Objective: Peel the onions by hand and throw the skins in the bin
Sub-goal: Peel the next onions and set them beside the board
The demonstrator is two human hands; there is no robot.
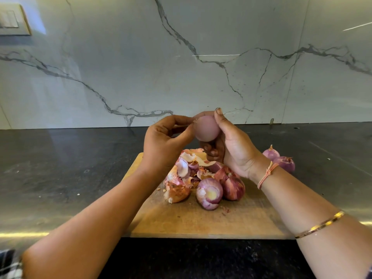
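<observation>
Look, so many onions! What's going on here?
A person is peeling onions by hand. The right hand holds an onion up over the board, and the left hand pinches at its tip. Skins lie heaped on the board beside more onions. Two onions wait on the counter to the right. No bin shows.

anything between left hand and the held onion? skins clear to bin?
Nothing visible: left hand pinches the onion at its tip, right hand grips it. The skins lie piled on the cutting board; no bin in view, so that path can't be judged.
</observation>
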